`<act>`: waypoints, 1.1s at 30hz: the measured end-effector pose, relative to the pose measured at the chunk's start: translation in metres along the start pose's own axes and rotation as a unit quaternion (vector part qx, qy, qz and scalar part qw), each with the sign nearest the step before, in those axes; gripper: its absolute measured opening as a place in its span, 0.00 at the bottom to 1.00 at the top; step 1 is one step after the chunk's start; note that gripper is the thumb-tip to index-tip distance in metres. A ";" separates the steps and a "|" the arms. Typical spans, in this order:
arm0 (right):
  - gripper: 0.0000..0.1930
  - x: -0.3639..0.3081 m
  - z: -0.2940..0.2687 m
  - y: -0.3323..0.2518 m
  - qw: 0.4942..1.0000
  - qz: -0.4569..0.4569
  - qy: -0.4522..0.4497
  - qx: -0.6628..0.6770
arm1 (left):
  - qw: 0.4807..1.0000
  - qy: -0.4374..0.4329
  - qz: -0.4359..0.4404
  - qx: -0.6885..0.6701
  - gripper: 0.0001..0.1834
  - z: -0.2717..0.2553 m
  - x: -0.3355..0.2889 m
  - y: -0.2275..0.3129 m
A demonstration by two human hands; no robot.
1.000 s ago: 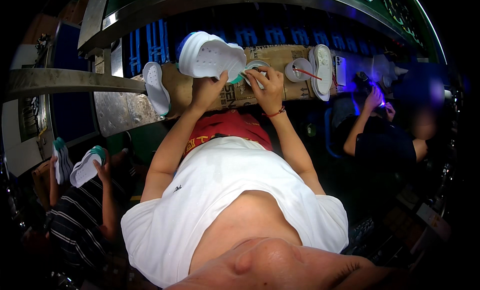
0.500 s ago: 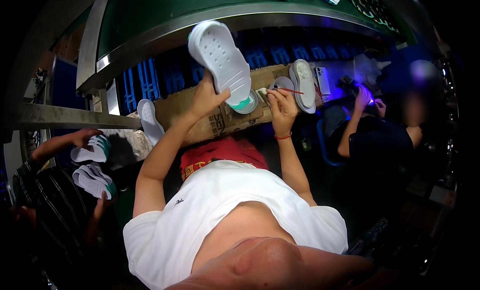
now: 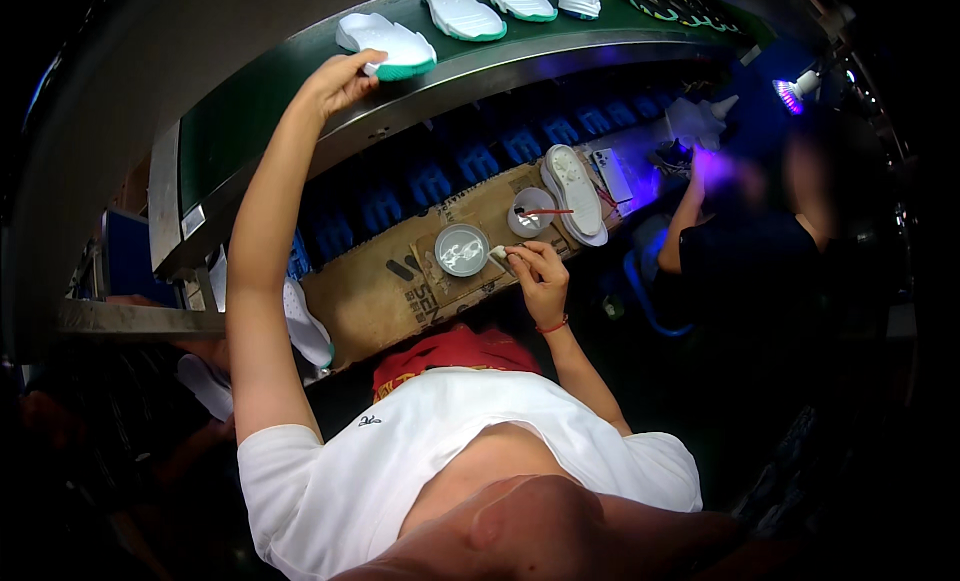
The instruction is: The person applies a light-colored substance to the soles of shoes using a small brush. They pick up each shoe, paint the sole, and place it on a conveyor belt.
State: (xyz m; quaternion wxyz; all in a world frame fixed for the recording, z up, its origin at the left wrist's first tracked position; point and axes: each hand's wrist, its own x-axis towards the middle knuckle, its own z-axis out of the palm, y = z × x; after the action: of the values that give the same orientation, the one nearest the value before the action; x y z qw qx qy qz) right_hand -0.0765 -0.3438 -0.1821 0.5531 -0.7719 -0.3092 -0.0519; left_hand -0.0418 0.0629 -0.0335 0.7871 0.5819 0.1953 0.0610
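At the far left of the green conveyor, my left hand (image 3: 340, 84) grips the edge of a white shoe sole (image 3: 392, 47) with a green underside. The sole seems to rest on the belt. Over the cardboard-covered bench, my right hand (image 3: 542, 279) pinches a small white wad (image 3: 498, 252); its exact kind is too small to tell. Beside it stands a round bowl (image 3: 462, 251) of clear liquid. A cup (image 3: 530, 212) behind holds a red-handled brush (image 3: 548, 212). To the right lies a white sole (image 3: 574, 196) with a speckled inside.
More soles (image 3: 464, 13) line the conveyor (image 3: 270, 103), whose metal edge runs above the bench. Another sole (image 3: 305, 321) leans at the bench's left end. A phone (image 3: 611, 176) and a plastic bottle (image 3: 702, 121) are at right. Co-workers sit on both sides, one under a purple lamp (image 3: 796, 93).
My left hand has carried the sole from above the bowl up and left to the conveyor, uncovering the bowl. My right hand still pinches the white wad, now just right of the bowl.
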 end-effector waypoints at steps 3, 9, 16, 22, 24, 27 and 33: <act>0.08 0.003 0.001 -0.009 0.999 0.028 -0.026 0.005 | 0.978 0.107 0.097 -0.148 0.28 -0.011 0.037 0.024; 0.07 -0.002 0.022 0.003 0.998 -0.043 -0.048 0.006 | 0.787 0.287 0.528 0.136 0.36 0.025 0.003 -0.030; 0.05 -0.007 0.049 0.029 0.987 -0.094 -0.125 -0.041 | 0.799 0.400 0.251 0.372 0.40 0.028 -0.199 -0.276; 0.06 0.006 0.074 0.078 0.979 -0.109 -0.141 -0.098 | 0.672 0.716 -0.180 0.054 0.37 -0.074 -0.314 -0.452; 0.06 0.012 0.083 0.091 0.974 -0.115 -0.145 -0.131 | 0.673 0.699 -0.235 -0.052 0.33 -0.082 -0.337 -0.457; 0.06 0.018 0.098 0.104 0.968 -0.086 -0.184 -0.150 | 0.687 0.676 -0.112 -0.243 0.18 -0.098 -0.341 -0.470; 0.06 0.015 0.119 0.120 0.949 -0.105 -0.227 -0.193 | 0.740 0.617 -0.180 -0.200 0.17 -0.120 -0.334 -0.451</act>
State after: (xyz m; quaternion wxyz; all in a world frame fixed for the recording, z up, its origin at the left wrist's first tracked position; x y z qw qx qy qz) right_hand -0.0315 -0.2554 -0.3198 0.3005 -0.8182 -0.4901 0.0078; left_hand -0.4521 -0.0805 -0.4077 0.5890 0.2004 0.7226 0.3014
